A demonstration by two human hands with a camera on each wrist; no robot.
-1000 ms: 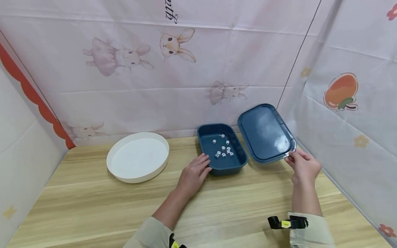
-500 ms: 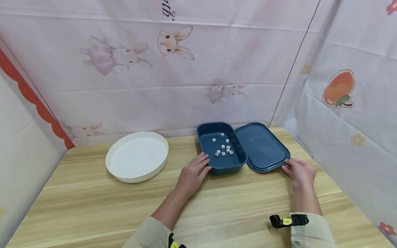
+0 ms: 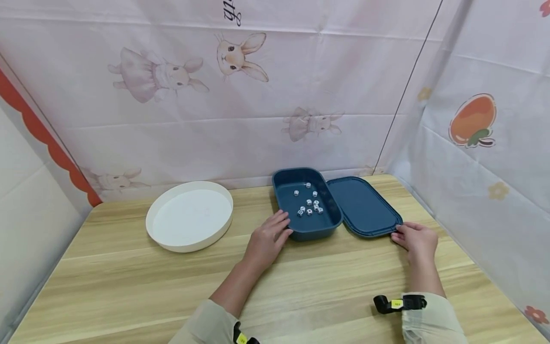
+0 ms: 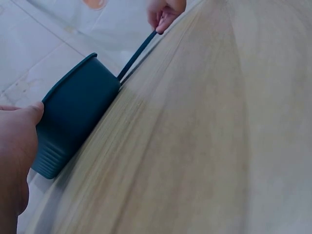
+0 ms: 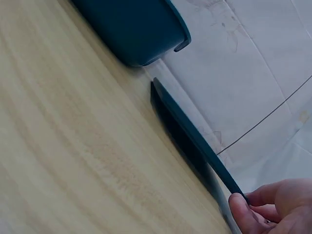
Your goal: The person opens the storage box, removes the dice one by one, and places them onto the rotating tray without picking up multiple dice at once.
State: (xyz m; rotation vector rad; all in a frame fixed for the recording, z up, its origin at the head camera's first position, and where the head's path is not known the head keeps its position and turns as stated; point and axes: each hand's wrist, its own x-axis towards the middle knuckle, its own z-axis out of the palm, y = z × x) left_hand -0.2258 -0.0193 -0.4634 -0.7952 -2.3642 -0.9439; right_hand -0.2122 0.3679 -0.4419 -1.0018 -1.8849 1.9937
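A dark blue plastic box [image 3: 313, 234] stands on the table, with several small white dice [image 3: 309, 202] scattered over its floor. My left hand [image 3: 264, 241] holds its front left corner, fingers along the left side and thumb at the front wall; in the left wrist view the thumb [image 4: 35, 111] lies on the wall just below the rim. To the right of the box is its flat dark blue lid [image 3: 365, 208]. My right hand [image 3: 417, 241] pinches the lid's front right corner between thumb and fingers. In the right wrist view the lid [image 5: 195, 136] slants low over the table, its held edge slightly raised.
A round white tray [image 3: 191, 217] with a low rim sits left of the box. The wooden table [image 3: 172, 282] ends at a printed cloth wall [image 3: 185, 143] behind, with a further cloth wall [image 3: 485, 191] on the right.
My right hand has lowered the lid from a raised tilt beside the box to almost flat at the table. My left hand has stayed at the box's corner.
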